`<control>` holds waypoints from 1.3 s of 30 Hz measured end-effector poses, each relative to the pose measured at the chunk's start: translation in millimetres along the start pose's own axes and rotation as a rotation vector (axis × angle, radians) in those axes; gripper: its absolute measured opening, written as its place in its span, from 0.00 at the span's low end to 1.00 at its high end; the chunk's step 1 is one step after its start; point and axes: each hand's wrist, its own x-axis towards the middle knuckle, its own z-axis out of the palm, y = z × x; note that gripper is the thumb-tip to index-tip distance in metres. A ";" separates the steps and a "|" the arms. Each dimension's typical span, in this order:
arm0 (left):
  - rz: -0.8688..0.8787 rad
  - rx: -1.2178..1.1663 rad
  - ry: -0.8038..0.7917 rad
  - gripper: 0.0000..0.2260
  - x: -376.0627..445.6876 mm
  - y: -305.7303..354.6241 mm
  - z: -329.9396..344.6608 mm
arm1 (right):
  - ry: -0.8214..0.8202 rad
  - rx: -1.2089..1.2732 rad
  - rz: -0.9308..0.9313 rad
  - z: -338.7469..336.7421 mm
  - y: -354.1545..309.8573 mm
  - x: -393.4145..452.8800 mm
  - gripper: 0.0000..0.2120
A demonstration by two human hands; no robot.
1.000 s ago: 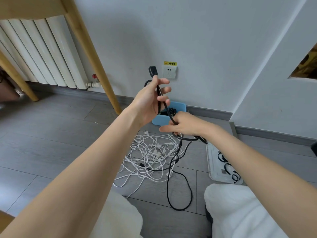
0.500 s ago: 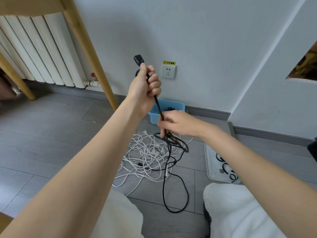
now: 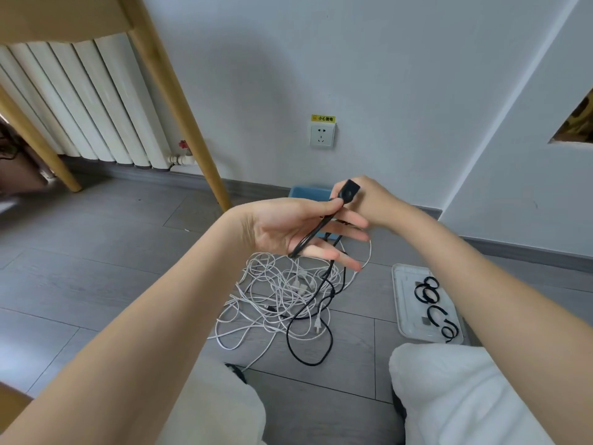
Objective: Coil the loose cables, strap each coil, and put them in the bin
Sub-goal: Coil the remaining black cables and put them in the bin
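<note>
pinching black cable (image 3: 309,303) plug under thumb: left hand (image 3: 290,228) grip | right hand (image 3: 369,200) grip behind it: cannot tell

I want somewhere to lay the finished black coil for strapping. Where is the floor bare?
Bare floor lies left of the white cable tangle, toward the wooden leg. Crowded: the tangle, the strap tray on its right, and the blue bin behind.

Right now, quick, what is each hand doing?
Left hand: thumb pinches the black cable near its connector, other fingers straight.
Right hand: behind the left, its fingers hidden; cannot tell.
</note>
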 end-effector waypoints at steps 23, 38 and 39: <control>0.390 -0.153 0.470 0.21 25.7 5.0 -31.2 | -0.231 1.050 0.016 -7.4 -24.4 -24.8 0.12; 0.658 -0.406 0.488 0.21 58.9 10.9 -3.7 | -0.419 0.656 -0.115 -6.7 -6.2 -46.4 0.16; 0.701 -0.453 0.451 0.21 58.9 12.8 -3.7 | -0.417 0.646 -0.122 -7.3 -3.7 -45.2 0.14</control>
